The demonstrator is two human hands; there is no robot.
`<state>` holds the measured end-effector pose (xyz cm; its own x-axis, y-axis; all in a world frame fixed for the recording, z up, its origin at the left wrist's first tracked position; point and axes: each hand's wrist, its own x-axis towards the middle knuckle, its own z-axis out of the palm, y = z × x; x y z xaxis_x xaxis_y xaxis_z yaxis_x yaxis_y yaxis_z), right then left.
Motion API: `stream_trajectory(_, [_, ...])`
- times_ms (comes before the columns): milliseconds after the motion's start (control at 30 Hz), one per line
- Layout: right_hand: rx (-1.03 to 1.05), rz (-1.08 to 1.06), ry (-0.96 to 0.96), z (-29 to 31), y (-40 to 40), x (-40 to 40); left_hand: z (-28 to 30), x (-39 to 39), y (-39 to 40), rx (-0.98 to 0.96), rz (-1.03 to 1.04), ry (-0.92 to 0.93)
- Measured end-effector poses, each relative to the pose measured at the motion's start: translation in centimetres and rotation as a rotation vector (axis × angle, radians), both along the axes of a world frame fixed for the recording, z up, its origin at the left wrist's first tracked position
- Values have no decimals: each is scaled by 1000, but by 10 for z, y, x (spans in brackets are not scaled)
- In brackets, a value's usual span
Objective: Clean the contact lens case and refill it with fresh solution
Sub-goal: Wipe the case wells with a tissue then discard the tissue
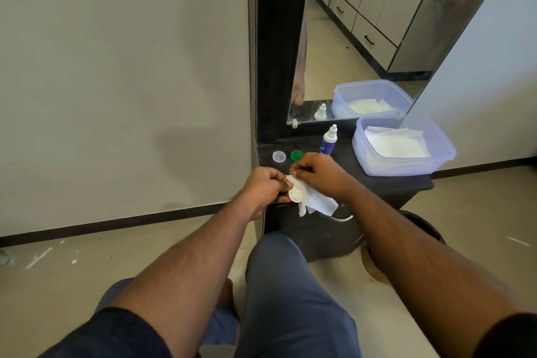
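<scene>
Dark short sleeves and bare forearms, nearest the lens, reach forward over knees in grey-blue trousers point(293, 285).

Left hand point(266, 187): fingers curled, gripping the white contact lens case point(295, 194) just off the front edge of the black vanity top point(386, 182); one round well of the case shows below the thumb.

White tissue point(315, 202): touching the case on its right side, loose end hanging down over the cabinet front.

Right hand point(315, 170): fingers bent together, pinching the upper part of the tissue against the case.

Clear cap point(279, 156): lying on the vanity top at its left end, behind the hands.

Green cap point(296, 155): just beside the clear cap, to its right, partly hidden by the right hand.

Solution bottle point(329, 140): upright, white nozzle, blue label, behind the right hand.

Translucent blue container point(436, 164): open, at the right end of the vanity top, white tissues lying inside.

Mirror point(363, 38): standing behind the bottle and container, showing both in reflection along with drawers.
</scene>
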<state>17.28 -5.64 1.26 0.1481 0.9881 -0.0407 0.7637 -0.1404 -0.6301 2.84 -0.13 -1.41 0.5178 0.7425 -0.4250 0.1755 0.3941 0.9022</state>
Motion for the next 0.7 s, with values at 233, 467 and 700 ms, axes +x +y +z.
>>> stream_trajectory(233, [83,43,-196,-3,-4,13,1,1,-1,5,4,4])
stream_trajectory(467, [83,55,-285,-6,-3,11,1,0,-2,4,-1,12])
stream_trajectory(700, [116,128,-326,-6,-3,7,3,0,-2,-12,9,-7])
